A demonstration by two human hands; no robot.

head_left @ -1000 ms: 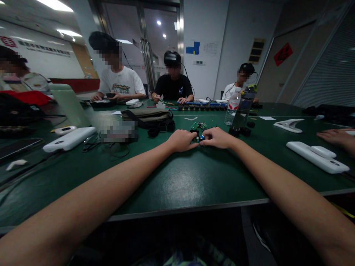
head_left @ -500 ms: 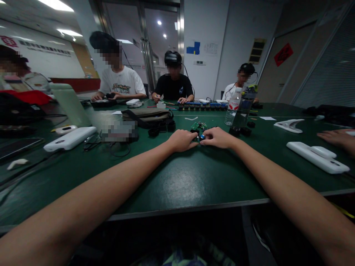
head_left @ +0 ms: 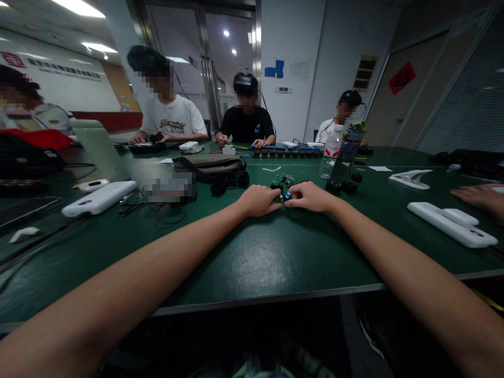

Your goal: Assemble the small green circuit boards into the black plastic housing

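Both my arms reach out over the dark green table (head_left: 252, 262). My left hand (head_left: 260, 200) is closed, its thumb and fingers at a small green and silver part (head_left: 281, 198) whose kind I cannot make out. Facing it, my right hand (head_left: 311, 197) pinches a small blue piece (head_left: 287, 196) between thumb and fingers. The two hands nearly meet there, low over the tabletop. Just behind them lies a small heap of green circuit boards (head_left: 286, 179). My fingers partly hide what they hold.
Left of my hands are black square holders (head_left: 236, 180), a grey-green bag (head_left: 212, 163), a white power bank (head_left: 100, 198) and a green tumbler (head_left: 100, 149). A water bottle (head_left: 331, 152) and a white device (head_left: 451, 224) stand or lie rightward. Several people sit around the table.
Almost nothing differs. Both hands stay in place, with at most a slight shift of the fingers around the small blue piece.
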